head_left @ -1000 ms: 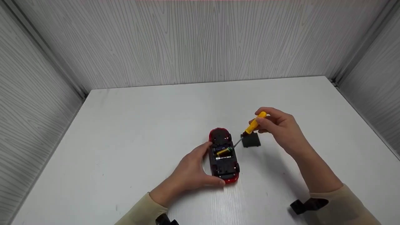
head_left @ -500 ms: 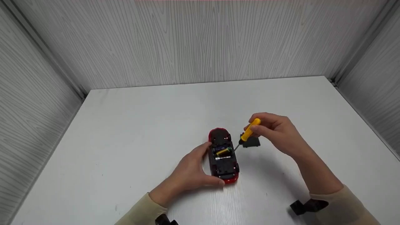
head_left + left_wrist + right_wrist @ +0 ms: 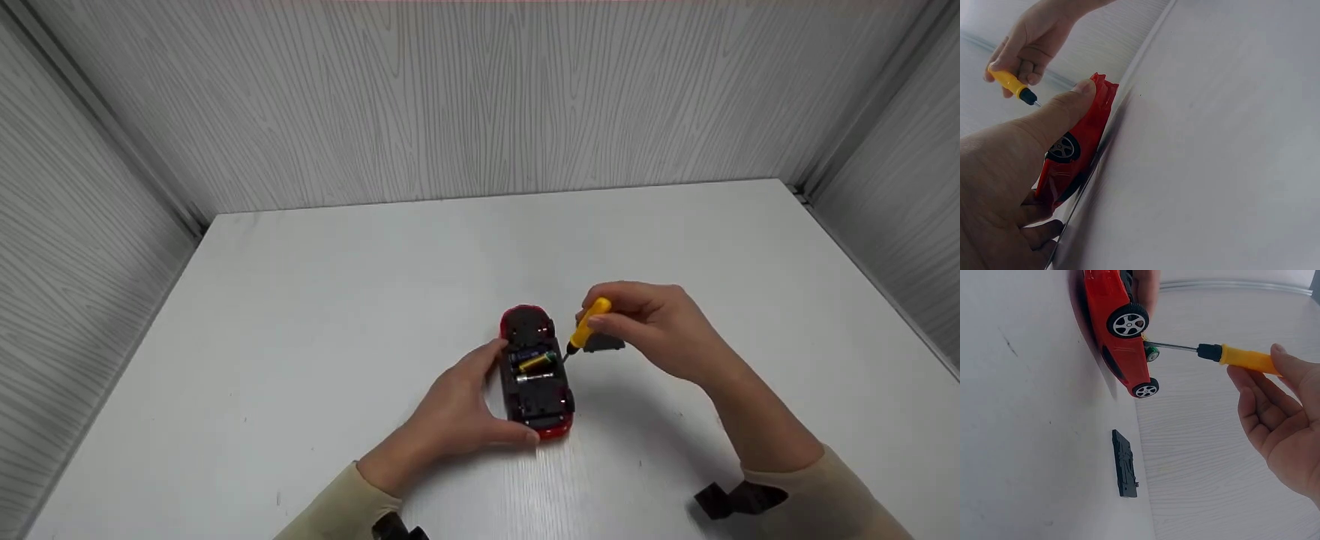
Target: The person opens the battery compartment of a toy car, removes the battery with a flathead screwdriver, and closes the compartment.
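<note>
A red toy car [image 3: 541, 401] lies upside down on the table, its battery bay uncovered. Several batteries show in the bay; a green-and-yellow battery [image 3: 537, 363] sits tilted, one end raised. My left hand [image 3: 457, 416] grips the car from its left side, thumb at the near end and fingers along the far side. In my right hand [image 3: 660, 330] a yellow-handled screwdriver [image 3: 589, 326] is pinched between thumb and fingers. In the right wrist view, the screwdriver's shaft [image 3: 1174, 346] reaches the bay's edge beside the green battery end [image 3: 1152, 354]; whether it touches is unclear.
A black battery cover [image 3: 1124, 464] lies on the white table [image 3: 337, 322] right of the car, partly hidden behind my right hand in the head view. Grey wood-grain panels [image 3: 480, 97] stand along the back and sides.
My right hand has moved down and left with the screwdriver, bringing it nearer the car's right edge. The left hand and the car have stayed in place.
</note>
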